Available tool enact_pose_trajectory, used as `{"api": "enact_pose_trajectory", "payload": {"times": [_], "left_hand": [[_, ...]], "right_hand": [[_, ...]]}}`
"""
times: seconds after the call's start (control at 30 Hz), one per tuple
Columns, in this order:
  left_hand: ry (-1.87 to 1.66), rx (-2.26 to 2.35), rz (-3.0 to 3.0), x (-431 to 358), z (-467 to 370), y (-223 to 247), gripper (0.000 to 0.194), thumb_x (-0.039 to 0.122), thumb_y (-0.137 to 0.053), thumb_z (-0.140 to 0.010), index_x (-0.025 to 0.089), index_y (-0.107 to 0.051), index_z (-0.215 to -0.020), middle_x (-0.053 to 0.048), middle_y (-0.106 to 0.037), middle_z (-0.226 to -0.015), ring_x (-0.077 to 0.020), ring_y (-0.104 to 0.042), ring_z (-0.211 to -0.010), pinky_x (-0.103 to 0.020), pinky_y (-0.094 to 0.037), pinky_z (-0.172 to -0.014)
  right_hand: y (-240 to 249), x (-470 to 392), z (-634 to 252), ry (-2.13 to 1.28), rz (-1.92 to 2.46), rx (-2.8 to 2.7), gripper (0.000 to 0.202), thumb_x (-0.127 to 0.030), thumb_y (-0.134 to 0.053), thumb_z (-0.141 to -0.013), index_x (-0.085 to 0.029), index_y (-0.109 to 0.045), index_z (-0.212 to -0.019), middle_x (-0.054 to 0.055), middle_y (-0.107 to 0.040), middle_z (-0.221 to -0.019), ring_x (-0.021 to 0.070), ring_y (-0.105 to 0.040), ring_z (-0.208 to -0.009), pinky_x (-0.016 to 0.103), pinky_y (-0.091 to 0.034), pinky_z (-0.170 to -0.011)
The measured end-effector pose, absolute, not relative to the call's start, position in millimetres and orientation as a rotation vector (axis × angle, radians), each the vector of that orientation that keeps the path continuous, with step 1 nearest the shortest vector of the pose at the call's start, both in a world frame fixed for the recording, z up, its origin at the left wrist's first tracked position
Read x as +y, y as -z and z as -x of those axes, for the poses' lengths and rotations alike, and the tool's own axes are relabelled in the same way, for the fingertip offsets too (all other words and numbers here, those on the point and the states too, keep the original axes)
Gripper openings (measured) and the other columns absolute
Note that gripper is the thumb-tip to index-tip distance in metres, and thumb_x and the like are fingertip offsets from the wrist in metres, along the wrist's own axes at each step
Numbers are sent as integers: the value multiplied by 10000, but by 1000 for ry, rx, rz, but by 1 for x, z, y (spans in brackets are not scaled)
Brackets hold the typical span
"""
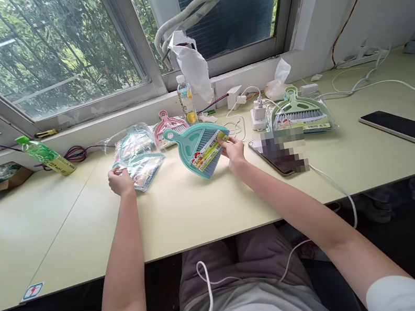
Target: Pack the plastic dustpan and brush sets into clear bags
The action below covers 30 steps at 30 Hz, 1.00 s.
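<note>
My right hand [234, 153] grips the right edge of a teal dustpan and brush set [193, 150], tilted above the table with its handle to the upper left. A printed label crosses the grey-blue bristles. My left hand [120, 180] is closed on the left edge of a second dustpan and brush set [145, 170] in shiny clear wrap. Just behind it lies a pale blue wrapped set [135, 142]. A pink wrapped set [169, 126] rests beside that one, partly hidden by the teal dustpan.
A green wrapped set [298, 115] lies at the right near a white charger [259, 113]. Phones [279, 156] and cables occupy the right side. A clear bottle [186, 100] stands by the window; a green bottle [48, 155] leans at left. The table's front edge [214, 243] is near my lap.
</note>
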State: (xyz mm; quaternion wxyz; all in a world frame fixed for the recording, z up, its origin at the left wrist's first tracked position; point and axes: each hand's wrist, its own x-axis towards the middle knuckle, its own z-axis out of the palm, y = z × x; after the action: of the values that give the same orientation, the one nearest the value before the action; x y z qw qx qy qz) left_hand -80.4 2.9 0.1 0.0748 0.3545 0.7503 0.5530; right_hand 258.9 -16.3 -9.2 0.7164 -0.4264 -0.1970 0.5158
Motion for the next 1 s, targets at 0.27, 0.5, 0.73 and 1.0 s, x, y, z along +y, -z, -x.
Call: {"api": "enact_pose_trajectory", "payload": {"times": [0.27, 0.5, 0.73, 1.0], "left_hand": [[-1403, 1754, -1668, -19, 12, -12, 413, 485, -368, -944, 161, -616, -1011, -146, -651, -1060, -289, -599, -1067, -415, -485, -905], [-973, 1031, -1438, -25, -40, 18, 574, 638, -564, -818, 153, -625, -1119, -120, -705, -1064, -267, -652, -996, -383, -525, -870], [-1590, 1187, -1329, -3, -17, 19, 412, 526, -540, -858, 170, -634, -1042, -80, -687, -1079, -269, -601, -1126, -382, -473, -988], [-1627, 1450, -1815, -26, -25, 9, 453, 578, -396, -935, 188, -626, -951, -36, -602, -732, -212, -606, -795, -318, -456, -772]], "right_hand": [[4, -26, -253, -1236, 899, -436, 110, -138, -722, -765, -169, -631, -819, -13, -707, -768, 97, -664, -655, 207, -569, -690], [14, -30, -241, -1327, 867, -548, 58, -156, -625, -856, -186, -583, -882, -3, -713, -844, 100, -684, -701, 250, -574, -803], [24, -5, -259, -961, 1361, -1167, 339, -175, -463, -897, -231, -529, -1225, 56, -681, -1101, 170, -690, -919, 350, -554, -855], [2, -15, -279, 151, 1596, -1632, 551, -314, -521, -934, -210, -365, -1452, 187, -388, -1484, 325, -398, -1344, 533, -376, -1028]]}}
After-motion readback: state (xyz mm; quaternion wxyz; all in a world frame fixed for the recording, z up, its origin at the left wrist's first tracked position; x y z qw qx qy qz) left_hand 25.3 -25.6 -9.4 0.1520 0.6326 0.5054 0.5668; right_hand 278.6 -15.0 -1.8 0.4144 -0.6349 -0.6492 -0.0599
